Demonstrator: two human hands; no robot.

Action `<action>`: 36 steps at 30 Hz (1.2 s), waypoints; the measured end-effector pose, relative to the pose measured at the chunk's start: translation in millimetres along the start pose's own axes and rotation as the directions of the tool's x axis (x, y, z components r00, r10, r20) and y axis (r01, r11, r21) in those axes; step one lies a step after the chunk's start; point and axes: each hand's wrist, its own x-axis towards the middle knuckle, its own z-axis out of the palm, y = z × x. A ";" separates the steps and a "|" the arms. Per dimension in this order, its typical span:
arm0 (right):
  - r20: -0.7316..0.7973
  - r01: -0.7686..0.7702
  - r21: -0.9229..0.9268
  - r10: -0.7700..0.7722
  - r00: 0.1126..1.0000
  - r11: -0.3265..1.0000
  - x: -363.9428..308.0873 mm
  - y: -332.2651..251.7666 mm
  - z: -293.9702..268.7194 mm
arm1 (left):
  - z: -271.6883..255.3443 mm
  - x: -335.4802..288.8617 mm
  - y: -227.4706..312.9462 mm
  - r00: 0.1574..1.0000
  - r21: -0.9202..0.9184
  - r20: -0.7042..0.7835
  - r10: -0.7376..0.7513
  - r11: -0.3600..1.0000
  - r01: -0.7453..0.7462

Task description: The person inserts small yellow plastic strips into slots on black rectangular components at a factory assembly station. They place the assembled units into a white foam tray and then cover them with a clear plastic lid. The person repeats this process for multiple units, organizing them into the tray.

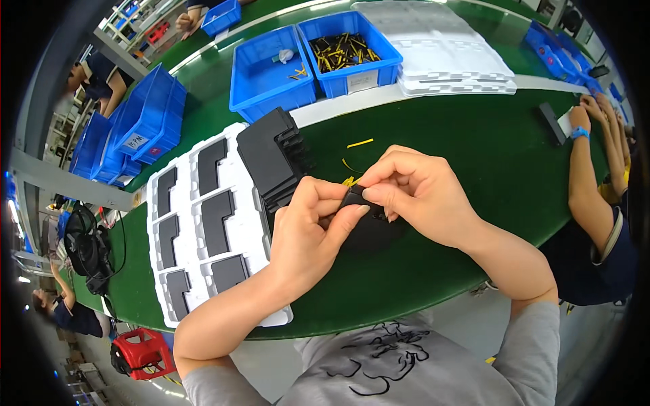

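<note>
Over the green table, both hands are closed on one small black part (355, 197), with a short yellow strip (350, 181) at its top end. My left hand (308, 227) pinches its left side between thumb and fingers. From the right, my right hand (420, 193) grips the same part, thumb laid across it near the yellow strip. My fingers hide much of the part. A loose yellow strip (360, 143) lies on the table just beyond my hands. Beside my left hand rises a stack of black L-shaped pieces (267, 152), partly on a white moulded tray (188, 203).
Several black L-shaped pieces (217, 223) sit in the tray's pockets. At the back stand a blue bin (274, 101) with few pieces and another blue bin (386, 72) of black-and-yellow pieces. White trays (453, 57) are stacked beside them. A co-worker's arm (586, 176) reaches in at right.
</note>
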 end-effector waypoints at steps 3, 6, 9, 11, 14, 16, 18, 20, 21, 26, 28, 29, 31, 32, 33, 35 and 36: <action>-0.001 -0.022 0.019 0.022 1.000 1.000 1.1 0.9 1.0 | 0.1 3.4 -2.3 0.999 0.001 -0.028 0.030 1.000 -0.030; -0.010 0.005 0.017 -0.005 1.000 1.000 1.8 3.5 1.2 | -0.3 4.5 -5.1 0.999 0.006 -0.023 0.028 1.000 -0.027; -0.009 0.029 0.000 -0.029 1.000 1.000 3.1 4.5 1.3 | -0.5 5.6 -6.5 0.999 0.013 -0.017 0.037 0.999 -0.036; -0.012 0.041 -0.020 -0.041 0.999 0.999 1.7 5.3 0.6 | 1.0 5.7 -3.9 0.999 0.018 -0.024 0.046 0.999 -0.046; -0.014 0.037 -0.035 -0.037 0.999 0.999 2.1 6.2 -0.3 | 2.2 6.2 -6.6 0.999 0.023 -0.025 0.044 0.999 -0.044; -0.004 -0.001 -0.016 0.001 1.000 1.000 3.4 4.2 -1.1 | 1.8 5.0 -5.8 0.999 0.028 -0.003 0.032 0.999 -0.032; 0.054 -0.118 0.006 0.117 0.992 0.993 5.7 0.5 -2.6 | 0.5 4.3 -4.7 1.000 0.027 0.005 0.016 1.000 -0.016; 0.102 -0.186 0.023 0.183 0.978 0.982 7.4 0.1 -4.7 | 0.4 5.2 -5.9 1.000 0.015 0.010 -0.002 1.000 0.002; 0.125 -0.196 0.032 0.191 0.974 0.980 8.3 1.3 -5.9 | 0.4 5.1 -5.6 1.000 -0.010 0.010 -0.011 1.000 0.011; 0.157 -0.165 0.064 0.153 0.976 0.984 9.3 6.7 -8.1 | 3.1 5.8 -6.9 0.999 -0.097 -0.047 0.009 0.995 -0.014; 0.143 -0.138 0.057 0.128 0.981 0.989 8.2 6.0 -7.0 | 4.2 6.0 -6.7 0.999 -0.108 -0.045 -0.002 0.994 -0.003; 0.140 -0.133 0.072 0.122 0.983 0.989 7.8 6.1 -6.5 | 4.9 6.1 -6.6 0.999 -0.113 -0.043 -0.007 0.994 0.002; 0.134 -0.123 0.100 0.109 0.985 0.987 7.4 6.5 -5.6 | 6.2 5.7 -6.7 0.999 -0.154 -0.053 0.003 0.988 -0.011; 0.137 -0.134 0.108 0.119 0.983 0.985 7.1 6.6 -5.8 | 6.8 5.5 -6.9 0.998 -0.174 -0.058 0.007 0.985 -0.017; 0.140 -0.145 0.116 0.128 0.982 0.983 6.9 6.4 -6.3 | 7.4 5.3 -7.4 0.998 -0.175 -0.055 0.006 0.984 -0.016; 0.140 -0.156 0.128 0.138 0.980 0.979 6.6 6.2 -6.6 | 6.9 5.9 -8.1 0.999 -0.178 -0.048 0.007 0.984 -0.015; 0.138 -0.158 0.132 0.139 0.981 0.979 5.1 6.4 -7.2 | 6.9 5.4 -7.7 1.000 -0.201 -0.008 -0.017 0.980 0.015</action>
